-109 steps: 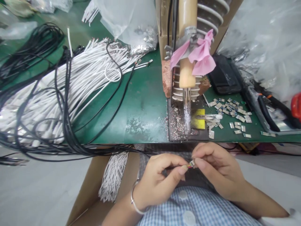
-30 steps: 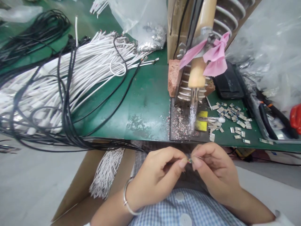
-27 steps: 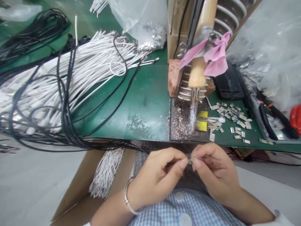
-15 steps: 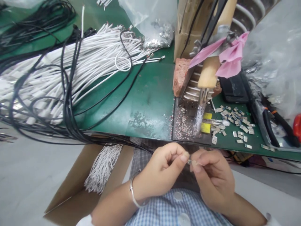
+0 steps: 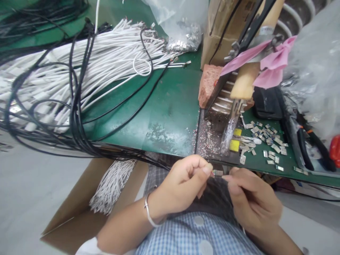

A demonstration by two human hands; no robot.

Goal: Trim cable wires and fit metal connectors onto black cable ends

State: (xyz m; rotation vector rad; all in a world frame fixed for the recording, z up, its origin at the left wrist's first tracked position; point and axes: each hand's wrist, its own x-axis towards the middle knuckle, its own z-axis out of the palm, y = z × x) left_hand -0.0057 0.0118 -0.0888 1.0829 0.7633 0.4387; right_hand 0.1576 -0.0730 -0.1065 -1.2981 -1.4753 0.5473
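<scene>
Just off the table's front edge, my left hand [image 5: 190, 180] is closed in a pinch on a cable end. A small flat metal plug [image 5: 218, 173], like a USB plug, sticks out to the right of its fingertips. Black cables [image 5: 148, 160] run toward this hand from the left; its fingers hide the join. My right hand [image 5: 253, 198] is close by on the right, thumb and forefinger drawn together near the plug's free end. Whether anything small is between them is hidden. Above the hands is a wooden-handled soldering iron [image 5: 243, 83], tip down by a yellow sponge [image 5: 234, 143].
Loose metal plugs [image 5: 272, 140] lie on the green table [image 5: 170, 106] at right, near black-handled pliers [image 5: 309, 141]. White cables [image 5: 114, 67] are heaped at left. A brick [image 5: 208, 86] props the iron's stand. Below the table is a cardboard box [image 5: 71, 198] with white cables.
My right hand has moved right, off the plug, which now shows clearly at my left fingertips. My left hand keeps its pinch. The view has shifted slightly.
</scene>
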